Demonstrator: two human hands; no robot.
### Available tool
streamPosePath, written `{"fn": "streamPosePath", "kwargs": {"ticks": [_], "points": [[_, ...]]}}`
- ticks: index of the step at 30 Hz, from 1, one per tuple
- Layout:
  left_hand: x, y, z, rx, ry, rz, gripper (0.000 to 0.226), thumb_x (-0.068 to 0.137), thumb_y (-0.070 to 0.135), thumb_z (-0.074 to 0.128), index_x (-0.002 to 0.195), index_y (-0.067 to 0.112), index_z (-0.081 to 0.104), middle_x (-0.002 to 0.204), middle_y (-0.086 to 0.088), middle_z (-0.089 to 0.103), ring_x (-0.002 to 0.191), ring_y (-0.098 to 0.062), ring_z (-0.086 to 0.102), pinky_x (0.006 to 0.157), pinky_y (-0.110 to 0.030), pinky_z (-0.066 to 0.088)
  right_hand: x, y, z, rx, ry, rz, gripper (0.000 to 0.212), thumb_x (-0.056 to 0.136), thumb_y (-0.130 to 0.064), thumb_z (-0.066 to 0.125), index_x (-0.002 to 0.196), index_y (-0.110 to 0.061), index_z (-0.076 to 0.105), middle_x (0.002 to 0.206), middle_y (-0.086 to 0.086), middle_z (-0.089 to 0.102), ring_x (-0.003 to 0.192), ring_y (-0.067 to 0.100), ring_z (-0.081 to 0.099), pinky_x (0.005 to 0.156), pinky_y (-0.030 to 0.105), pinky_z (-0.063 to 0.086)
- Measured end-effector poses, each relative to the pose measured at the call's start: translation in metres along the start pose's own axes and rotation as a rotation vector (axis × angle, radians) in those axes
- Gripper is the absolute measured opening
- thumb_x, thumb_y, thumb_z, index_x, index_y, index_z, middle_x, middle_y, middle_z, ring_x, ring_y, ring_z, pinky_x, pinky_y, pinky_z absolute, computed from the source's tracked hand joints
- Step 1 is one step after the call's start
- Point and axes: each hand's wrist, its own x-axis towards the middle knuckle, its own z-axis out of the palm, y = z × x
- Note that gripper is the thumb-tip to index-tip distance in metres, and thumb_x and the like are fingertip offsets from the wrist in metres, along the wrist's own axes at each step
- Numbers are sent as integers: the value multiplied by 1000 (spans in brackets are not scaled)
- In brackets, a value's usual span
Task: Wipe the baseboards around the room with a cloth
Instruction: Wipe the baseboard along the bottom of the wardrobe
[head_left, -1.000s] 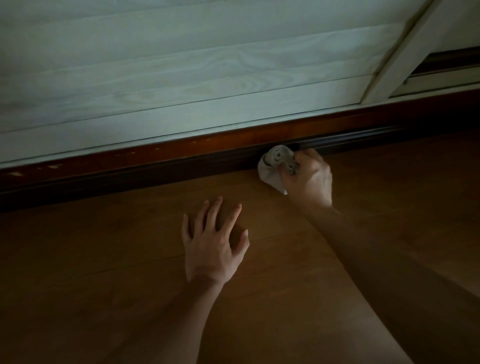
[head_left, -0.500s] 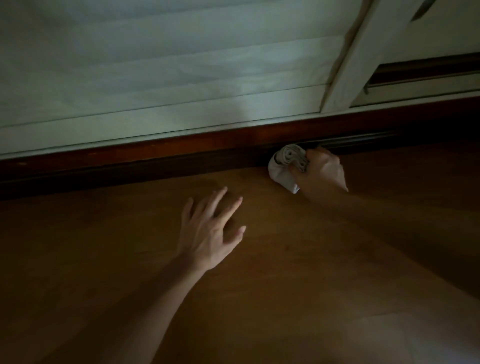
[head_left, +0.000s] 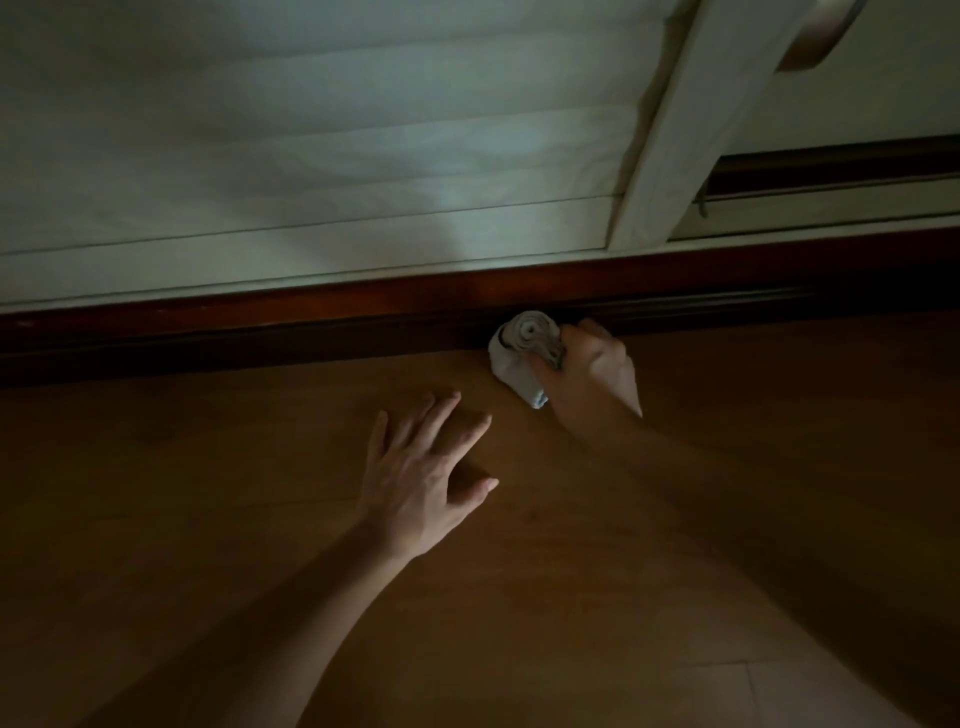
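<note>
A dark reddish-brown baseboard (head_left: 260, 322) runs across the view where the white panelled cabinet front meets the floor. My right hand (head_left: 592, 374) grips a rolled-up pale grey cloth (head_left: 519, 353) and holds it against the baseboard's lower edge. My left hand (head_left: 421, 478) lies flat on the wooden floor with its fingers spread, a short way in front of the baseboard and left of the cloth. The room is dim.
The white louvred cabinet door (head_left: 311, 156) fills the upper view, with a white frame post (head_left: 691, 124) and a metal handle (head_left: 815, 36) at the top right. A sliding-door track (head_left: 831, 171) shows to the right. Brown wooden floor (head_left: 519, 597) covers the lower half.
My right hand and the cloth have slid rightward along the baseboard relative to the cabinet post. My left hand has shifted along the floor with it, and my view has followed.
</note>
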Motion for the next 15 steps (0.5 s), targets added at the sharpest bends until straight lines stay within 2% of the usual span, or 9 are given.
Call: {"fn": "streamPosePath", "kwargs": {"ticks": [2, 6, 9, 13, 15], "points": [[-1, 2, -1, -10, 0, -8, 73, 87, 80, 31, 153, 48, 30, 166, 6, 19, 152, -23, 20, 119, -61, 19, 0, -4, 3, 14, 3, -37, 30, 89, -37, 65, 93, -8, 65, 102, 11, 62, 84, 31, 63, 72, 42, 53], [1, 3, -2, -10, -15, -16, 75, 86, 83, 26, 154, 50, 24, 167, 7, 13, 153, -22, 13, 121, -59, 13, -3, 16, -5, -1, 78, 61, 30, 87, -35, 68, 91, -5, 67, 96, 14, 63, 84, 33, 63, 70, 39, 52], [1, 5, -3, -10, -1, -22, 74, 87, 82, 25, 153, 49, 28, 166, 6, 19, 152, -23, 17, 120, -60, 15, -6, 24, -7, -32, 145, 86, 31, 88, -33, 69, 97, -3, 68, 103, 15, 64, 88, 33, 64, 73, 39, 52], [0, 11, -2, -6, 19, -49, 74, 87, 80, 26, 152, 47, 33, 164, 5, 27, 151, -24, 23, 119, -61, 19, -5, 11, 4, -5, 97, -1, 30, 90, -33, 66, 92, -3, 64, 105, 13, 61, 84, 32, 62, 70, 37, 49], [1, 12, -2, -6, 15, -58, 74, 86, 80, 27, 152, 47, 33, 164, 4, 27, 150, -24, 23, 119, -61, 20, -5, 16, 3, -9, 112, 14, 31, 90, -34, 66, 94, -3, 65, 107, 14, 62, 87, 34, 63, 72, 38, 49]]}}
